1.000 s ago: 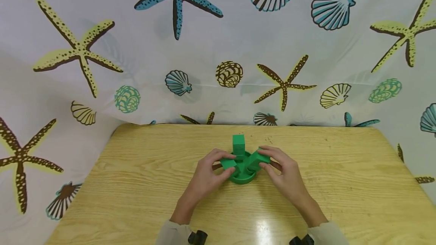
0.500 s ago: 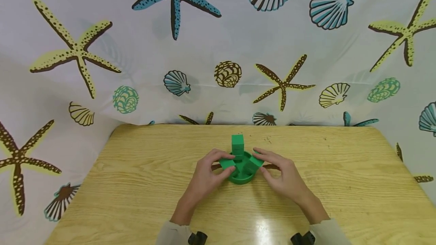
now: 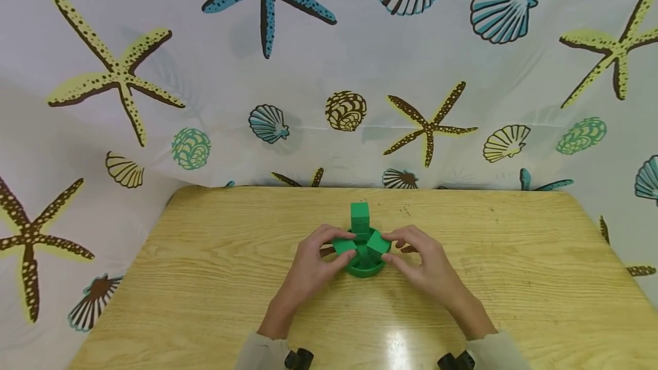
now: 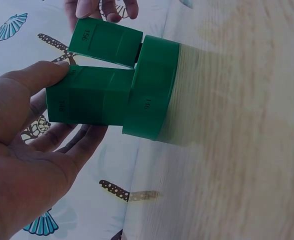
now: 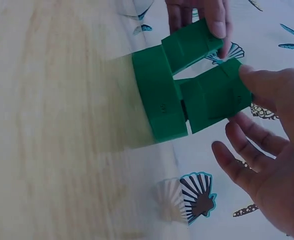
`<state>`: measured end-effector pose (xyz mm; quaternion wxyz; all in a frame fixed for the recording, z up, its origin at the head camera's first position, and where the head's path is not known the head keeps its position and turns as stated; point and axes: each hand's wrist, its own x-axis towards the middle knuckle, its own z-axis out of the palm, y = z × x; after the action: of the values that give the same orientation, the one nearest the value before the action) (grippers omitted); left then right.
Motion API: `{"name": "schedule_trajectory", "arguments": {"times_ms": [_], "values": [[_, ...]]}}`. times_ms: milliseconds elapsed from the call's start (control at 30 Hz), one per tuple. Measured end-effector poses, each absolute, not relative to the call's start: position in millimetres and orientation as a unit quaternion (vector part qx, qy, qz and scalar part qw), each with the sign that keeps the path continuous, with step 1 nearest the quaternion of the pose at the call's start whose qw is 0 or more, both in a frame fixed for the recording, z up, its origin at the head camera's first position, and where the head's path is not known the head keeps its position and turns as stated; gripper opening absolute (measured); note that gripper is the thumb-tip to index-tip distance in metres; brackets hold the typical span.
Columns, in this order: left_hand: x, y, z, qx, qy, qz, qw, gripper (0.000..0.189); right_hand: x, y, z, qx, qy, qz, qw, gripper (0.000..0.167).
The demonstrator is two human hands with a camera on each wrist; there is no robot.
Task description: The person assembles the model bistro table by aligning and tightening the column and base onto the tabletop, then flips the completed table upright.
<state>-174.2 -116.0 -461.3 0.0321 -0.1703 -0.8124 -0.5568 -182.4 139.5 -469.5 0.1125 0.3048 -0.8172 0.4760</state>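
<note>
A green round base (image 3: 364, 272) stands on the table, three green blocks rising from it. The back block (image 3: 360, 218) stands upright, untouched. My left hand (image 3: 313, 267) pinches the left block (image 4: 89, 95) near its top between thumb and fingers. At the other side my right hand (image 3: 426, 267) has thumb and fingertips on the upper end of the right block (image 5: 214, 95). In the right wrist view this block tilts, with a narrow dark gap between its lower edge and the base's rim. Small numbers mark the blocks and base. The back block is hidden in both wrist views.
The wooden table (image 3: 231, 233) spreads to both sides of the base. Behind it hangs a white cloth (image 3: 308, 79) printed with starfish and shells, which also lines the left and right sides.
My right hand has moved left and inward with its block, which went from strongly tilted outward to sitting closer over the base. The left hand and back block have stayed in place.
</note>
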Motion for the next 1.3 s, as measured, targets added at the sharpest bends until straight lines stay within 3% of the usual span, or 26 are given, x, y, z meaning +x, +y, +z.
{"name": "schedule_trajectory", "arguments": {"times_ms": [100, 367, 567, 833, 1300], "values": [[-174, -117, -461, -0.171, -0.813, -0.557, 0.032, 0.024, -182, 136, -472, 0.306, -0.826, 0.461, 0.112, 0.034], [-173, -118, -459, -0.166, -0.810, -0.562, 0.024, 0.025, -181, 129, -471, 0.301, -0.799, 0.519, 0.047, 0.027], [-173, -117, -459, -0.184, -0.809, -0.557, 0.027, 0.025, -181, 130, -471, 0.281, -0.818, 0.500, 0.051, 0.023], [-171, -117, -460, -0.172, -0.815, -0.552, 0.025, 0.025, -187, 126, -471, 0.325, -0.792, 0.515, 0.034, 0.021], [-172, -117, -460, -0.169, -0.810, -0.561, 0.030, 0.024, -190, 123, -471, 0.260, -0.834, 0.475, 0.105, 0.026]]}}
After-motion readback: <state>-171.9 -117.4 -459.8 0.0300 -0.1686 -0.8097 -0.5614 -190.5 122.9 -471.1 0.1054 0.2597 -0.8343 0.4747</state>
